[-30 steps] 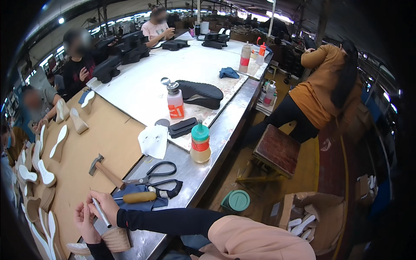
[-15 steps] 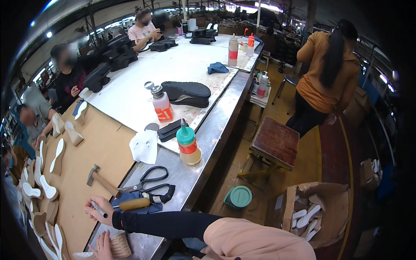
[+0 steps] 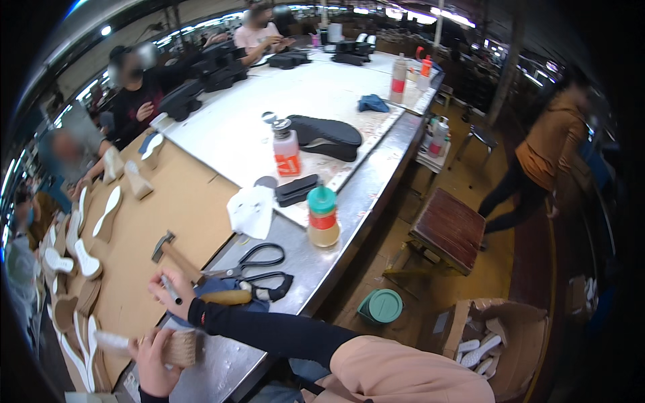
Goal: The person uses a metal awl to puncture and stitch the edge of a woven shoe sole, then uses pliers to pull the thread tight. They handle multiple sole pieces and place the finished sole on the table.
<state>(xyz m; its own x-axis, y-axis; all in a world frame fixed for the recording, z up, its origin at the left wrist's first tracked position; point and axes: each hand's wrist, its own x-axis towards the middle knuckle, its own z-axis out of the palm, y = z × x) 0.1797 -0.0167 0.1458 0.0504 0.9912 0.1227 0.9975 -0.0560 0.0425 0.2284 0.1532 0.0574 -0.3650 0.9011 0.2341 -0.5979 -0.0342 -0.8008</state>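
At the lower left, my left hand is closed around a wedge shoe sole with a rope-textened heel side and a pale front end. My right hand, in a black sleeve, pinches a silver pen just above it. Beside the right wrist lie a wooden-handled tool on dark blue cloth, black-handled scissors and a hammer. Many pale wedge soles crowd the left edge of the tan board, several with their white faces showing.
A green-capped bottle, a pump bottle, a white cloth and a black sole stand or lie farther up the table. Right of it are a wooden stool, a green-lidded bucket and a carton of soles. Co-workers sit across; a person walks at right.
My left hand has picked the wedge sole up off the tabletop and now grips it. The pen stays in my right hand. The view has shifted; the person in orange has moved farther right.
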